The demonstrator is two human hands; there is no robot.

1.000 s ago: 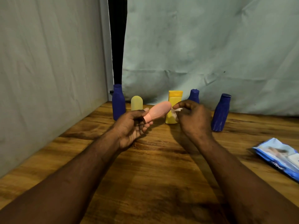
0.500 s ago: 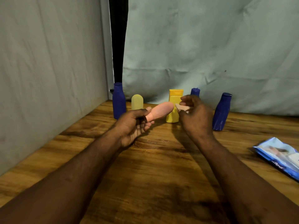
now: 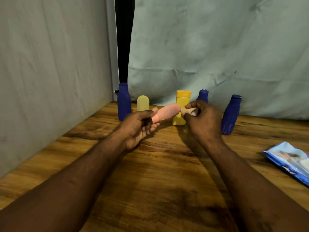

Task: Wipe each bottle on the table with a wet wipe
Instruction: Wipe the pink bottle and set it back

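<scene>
Cloth in pale grey (image 3: 50, 81) hung down the left of the frame, and a pale-green sheet (image 3: 217, 47) filled the upper right, with a dark gap between them. A brown wood-grain table (image 3: 167, 173) ran across the lower half. At its far edge, left of centre, a tall dark-blue plastic bottle (image 3: 124, 102) stood upright, with a short pale-yellow round-topped bottle (image 3: 143, 103) just beside it to the right.

In front of these the left hand (image 3: 138, 126) was raised above the table. Its thumb and curled fingers pinched the cap end of a pink rounded plastic bottle (image 3: 165, 113), which lay nearly level in the air, pointing up and to the right (only part of its cap showed past the fingers). Behind the pink bottle's rounded end a yellow flat-capped plastic bottle (image 3: 182, 104) stood on the table.

Right of centre, the right hand (image 3: 204, 121) had its fingers curled round a crumpled white wet wipe (image 3: 189, 111), held at the pink bottle's rounded end. Whether wipe and bottle touched could not be told. Above that hand's knuckles showed the top of a dark-blue bottle with a pointed cap (image 3: 203, 95).

Farther right a leaning dark-blue plastic bottle (image 3: 231, 114) stood apart. At the right edge a blue-and-white soft pack of wipes (image 3: 291, 161) lay flat on the wood.
</scene>
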